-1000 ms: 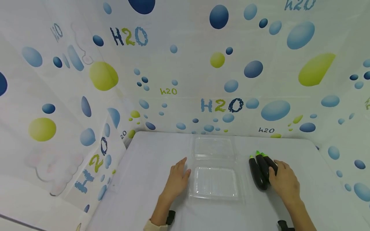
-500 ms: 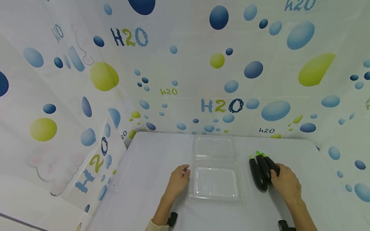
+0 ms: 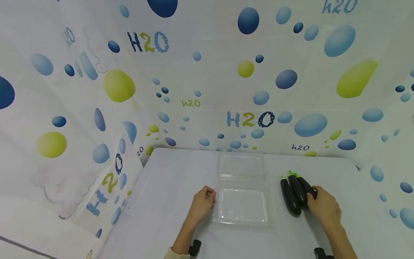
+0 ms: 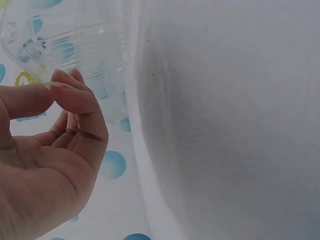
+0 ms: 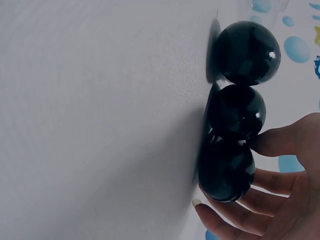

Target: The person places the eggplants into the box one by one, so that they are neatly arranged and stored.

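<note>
A clear plastic clamshell box [image 3: 242, 207] lies unfolded on the white table, its lid half [image 3: 240, 166] toward the back. At the left edge of the box's near half is my left hand [image 3: 201, 203]; thumb and index finger pinch its rim [image 4: 44, 80] in the left wrist view. Three glossy dark eggplants with green stem ends lie side by side to the right of the box. My right hand [image 3: 324, 208] holds the rightmost eggplant [image 5: 227, 170], thumb on one side and fingers round the other. The middle eggplant [image 5: 237, 111] and left eggplant [image 5: 247, 52] are untouched by the fingers.
The white table [image 3: 168, 176] ends at a back edge against a white curtain [image 3: 210, 79] printed with blue and green drops. Another printed sheet hangs along the left side. Black wrist mounts [image 3: 195, 248] sit under both forearms.
My left hand's fingers have gone from stretched out to curled in, pinching the box's rim. My right thumb and fingers have settled round the rightmost eggplant. The eggplants have barely moved.
</note>
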`<state>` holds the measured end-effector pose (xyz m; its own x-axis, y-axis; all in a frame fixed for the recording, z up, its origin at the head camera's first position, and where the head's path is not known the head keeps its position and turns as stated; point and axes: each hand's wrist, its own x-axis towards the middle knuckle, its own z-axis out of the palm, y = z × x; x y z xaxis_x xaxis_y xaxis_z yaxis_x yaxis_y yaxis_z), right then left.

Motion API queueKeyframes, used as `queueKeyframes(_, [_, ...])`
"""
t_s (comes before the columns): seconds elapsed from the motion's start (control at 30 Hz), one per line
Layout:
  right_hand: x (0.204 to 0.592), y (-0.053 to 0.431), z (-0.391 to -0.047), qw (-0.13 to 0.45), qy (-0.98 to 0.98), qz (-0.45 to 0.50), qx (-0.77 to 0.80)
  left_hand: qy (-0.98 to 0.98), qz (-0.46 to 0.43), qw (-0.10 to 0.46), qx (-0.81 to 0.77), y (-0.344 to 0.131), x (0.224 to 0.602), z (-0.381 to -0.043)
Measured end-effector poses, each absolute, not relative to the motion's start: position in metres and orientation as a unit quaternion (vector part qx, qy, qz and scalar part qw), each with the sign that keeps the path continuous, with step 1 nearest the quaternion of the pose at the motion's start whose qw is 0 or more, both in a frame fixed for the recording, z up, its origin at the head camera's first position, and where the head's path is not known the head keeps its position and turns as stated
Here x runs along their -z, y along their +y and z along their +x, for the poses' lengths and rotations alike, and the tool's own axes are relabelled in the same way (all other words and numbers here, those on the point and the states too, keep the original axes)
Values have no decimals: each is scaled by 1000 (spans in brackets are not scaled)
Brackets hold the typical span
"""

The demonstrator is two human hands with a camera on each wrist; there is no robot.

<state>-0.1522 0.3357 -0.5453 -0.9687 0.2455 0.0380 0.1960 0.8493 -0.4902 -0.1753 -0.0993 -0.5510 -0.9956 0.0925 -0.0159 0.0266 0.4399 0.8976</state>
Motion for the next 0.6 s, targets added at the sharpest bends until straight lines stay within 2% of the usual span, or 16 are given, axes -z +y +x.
queueKeyframes(0.33, [548, 334, -152, 66, -957, -117, -257, 804, 23, 58, -591, -97, 552, -174])
queueKeyframes(0.6, [544, 334, -152, 92, -956, -119, -251, 801, 23, 56, -596, -96, 552, -175])
